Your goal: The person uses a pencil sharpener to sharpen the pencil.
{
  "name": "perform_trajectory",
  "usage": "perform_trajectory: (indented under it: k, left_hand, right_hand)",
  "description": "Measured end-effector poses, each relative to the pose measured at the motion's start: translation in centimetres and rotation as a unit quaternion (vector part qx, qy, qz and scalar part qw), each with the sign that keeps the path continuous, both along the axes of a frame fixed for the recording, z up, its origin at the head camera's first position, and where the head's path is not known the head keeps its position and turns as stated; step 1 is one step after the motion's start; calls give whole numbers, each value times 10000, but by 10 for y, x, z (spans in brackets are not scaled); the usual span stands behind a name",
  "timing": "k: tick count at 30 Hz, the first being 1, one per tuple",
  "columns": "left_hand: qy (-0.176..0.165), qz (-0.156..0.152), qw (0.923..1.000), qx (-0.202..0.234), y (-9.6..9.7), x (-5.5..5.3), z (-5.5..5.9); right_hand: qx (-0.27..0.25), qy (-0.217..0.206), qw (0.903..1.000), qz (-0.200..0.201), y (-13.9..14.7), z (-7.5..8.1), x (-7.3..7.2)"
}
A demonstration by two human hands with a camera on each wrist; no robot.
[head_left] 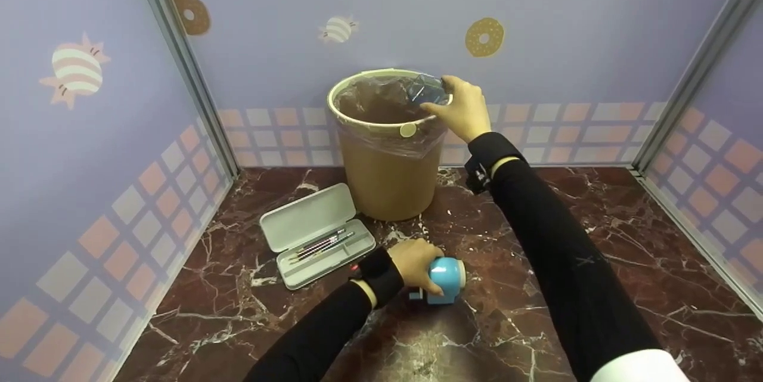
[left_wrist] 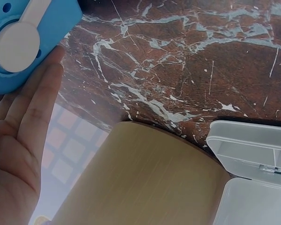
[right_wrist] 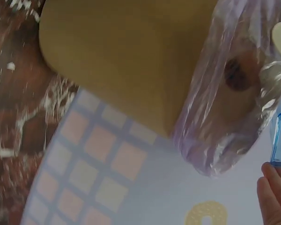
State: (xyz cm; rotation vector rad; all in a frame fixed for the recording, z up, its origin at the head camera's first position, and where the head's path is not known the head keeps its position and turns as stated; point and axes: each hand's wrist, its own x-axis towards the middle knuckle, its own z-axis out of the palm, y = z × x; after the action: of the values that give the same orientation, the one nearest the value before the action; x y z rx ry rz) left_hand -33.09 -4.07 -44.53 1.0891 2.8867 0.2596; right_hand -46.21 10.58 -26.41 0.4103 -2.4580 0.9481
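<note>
My left hand (head_left: pixel 415 266) grips a blue crank pencil sharpener (head_left: pixel 446 273) standing on the table, thumb on the near side and fingers on the far side. Its white crank (left_wrist: pixel 18 47) shows in the left wrist view. Over the right part of the bin's opening, my right hand (head_left: pixel 464 106) pinches a clear blue plastic shavings container (head_left: pixel 424 91), tilted at the rim. What is inside it is too small to tell. The tan waste bin (head_left: pixel 387 173) is lined with a clear plastic bag (right_wrist: pixel 215 126).
Left of the sharpener lies an open pale pencil case (head_left: pixel 307 218) with several pencils (head_left: pixel 322 245) in it. It lies close against the bin's base. Patterned walls (head_left: pixel 274 42) enclose the dark red marbled table (head_left: pixel 554 322) at the back and sides.
</note>
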Motion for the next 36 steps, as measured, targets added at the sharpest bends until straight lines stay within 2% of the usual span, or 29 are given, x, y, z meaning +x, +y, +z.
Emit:
perform_trajectory:
  k: [5, 10, 17, 20, 25, 30, 36]
  left_hand:
    - [-93, 59, 9999, -72, 1, 2, 4]
    - [-101, 48, 9999, -108, 0, 3, 7]
    - [-71, 119, 9999, -42, 0, 4, 7]
    - [-117, 143, 9998, -42, 1, 5, 6]
    - [-174, 145, 9997, -82, 3, 4, 6]
    - [-67, 42, 10000, -52, 3, 2, 4]
    - [-64, 44, 10000, -42, 1, 3, 3]
  right_hand:
    - [-670, -154, 9976, 71, 4, -5, 5]
    - [-1164, -258, 9918, 454, 9, -9, 16]
    - [-1728, -458, 9772, 1143, 20, -21, 45]
    - [-1720, -534, 9740, 1372, 32, -31, 61]
    - [-1494, -719, 9740, 1544, 58, -61, 90]
    - [-1251, -1205, 9738, 1467, 86, -103, 117]
    - [-950, -1584, 9727, 1406, 115, -155, 142]
